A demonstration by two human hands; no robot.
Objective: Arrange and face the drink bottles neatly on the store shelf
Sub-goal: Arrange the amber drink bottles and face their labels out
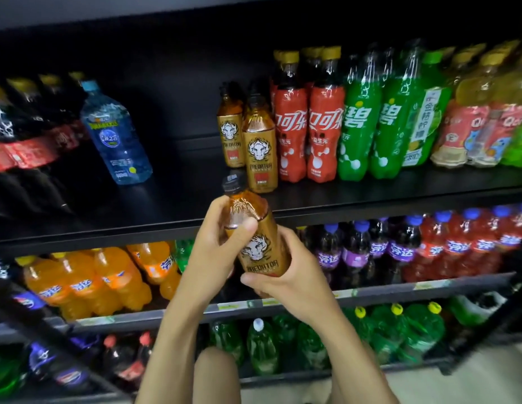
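— What is the left hand (213, 249) doing?
— It is curled round the top part of the gold bottle (258, 246). The thumb lies across the front, just under the black cap.
— And the right hand (289, 278)?
— It wraps the bottom part, with its thumb across the label. Both hands hold the same bottle.
— Where is the bottle?
— Up in the air, in front of the edge of the top shelf (181, 205). It is tipped a little, cap to the left. Its tiger picture faces us.
— How many gold ones are there?
— Three. One is in the hands. Two stand on the shelf: the near twin (259, 153), and the far twin (230, 132) just behind it, a bit to the left.
— What is next to them?
— Two red bottles (292, 132) in front (more caps peek out behind, too hidden to count), then two green bottles (360, 126). One blue water bottle (117, 135) stands well apart on the left.
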